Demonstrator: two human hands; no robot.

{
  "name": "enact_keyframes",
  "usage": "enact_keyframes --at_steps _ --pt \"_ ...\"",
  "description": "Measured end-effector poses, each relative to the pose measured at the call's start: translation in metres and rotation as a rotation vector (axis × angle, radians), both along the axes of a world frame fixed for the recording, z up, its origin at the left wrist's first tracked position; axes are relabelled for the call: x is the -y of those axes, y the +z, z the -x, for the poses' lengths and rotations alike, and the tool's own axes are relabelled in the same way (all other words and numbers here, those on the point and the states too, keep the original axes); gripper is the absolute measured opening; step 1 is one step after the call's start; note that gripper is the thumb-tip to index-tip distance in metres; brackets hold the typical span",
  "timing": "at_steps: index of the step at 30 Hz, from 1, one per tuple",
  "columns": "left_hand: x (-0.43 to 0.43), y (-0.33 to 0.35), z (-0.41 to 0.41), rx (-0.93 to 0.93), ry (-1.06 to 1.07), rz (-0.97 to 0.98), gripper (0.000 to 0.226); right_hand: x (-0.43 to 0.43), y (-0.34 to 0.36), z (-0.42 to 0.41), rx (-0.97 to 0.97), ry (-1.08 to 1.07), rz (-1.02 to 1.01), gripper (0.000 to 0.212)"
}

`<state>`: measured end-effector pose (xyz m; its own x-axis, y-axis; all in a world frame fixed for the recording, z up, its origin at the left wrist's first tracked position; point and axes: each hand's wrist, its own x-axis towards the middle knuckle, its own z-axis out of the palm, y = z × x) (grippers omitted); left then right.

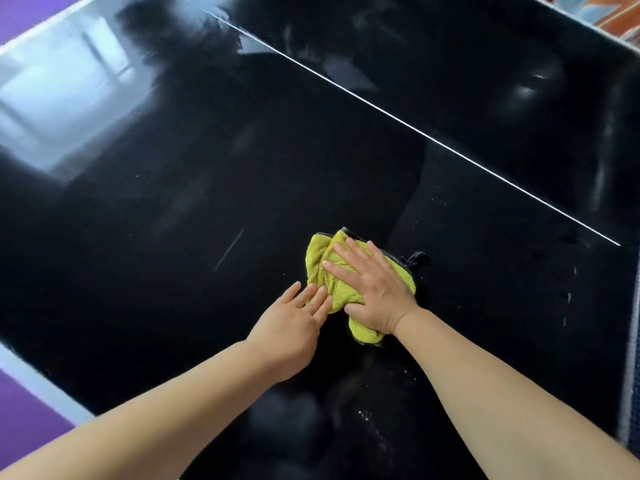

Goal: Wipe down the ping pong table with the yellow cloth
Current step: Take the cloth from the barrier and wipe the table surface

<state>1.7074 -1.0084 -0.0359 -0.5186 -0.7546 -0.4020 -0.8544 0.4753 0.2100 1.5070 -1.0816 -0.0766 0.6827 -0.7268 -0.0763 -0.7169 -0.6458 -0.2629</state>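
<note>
A crumpled yellow cloth (320, 259) with a dark edge and a small dark loop lies on the glossy black ping pong table (207, 188), a little right of centre. My right hand (372, 289) lies flat on top of the cloth, fingers straight and spread, pressing it to the surface. My left hand (294, 323) rests flat on the table just left of the cloth, its fingertips touching the cloth's left edge.
A thin white centre line (415, 131) runs diagonally across the table. The table's white-edged border (38, 384) runs at the lower left, with purple floor beyond. The net (628, 382) stands at the right edge. White specks dot the surface near my right forearm.
</note>
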Motion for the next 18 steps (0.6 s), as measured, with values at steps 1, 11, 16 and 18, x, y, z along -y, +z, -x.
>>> enact_keyframes --at_steps 1,11,16,18 --pt "0.019 -0.002 0.009 0.008 -0.005 0.011 0.060 0.016 0.000 0.008 -0.009 -0.028 0.004 0.075" --pt "0.174 -0.008 0.094 0.058 0.011 0.081 0.063 0.157 -0.002 0.083 -0.053 -0.224 0.001 0.075" --pt "0.238 -0.011 0.134 0.036 0.062 0.083 0.062 0.218 -0.003 0.117 -0.032 -0.296 -0.017 0.074" --pt "0.264 -0.013 0.147 0.022 0.080 0.068 0.062 0.239 -0.003 0.130 -0.007 -0.328 -0.024 0.074"
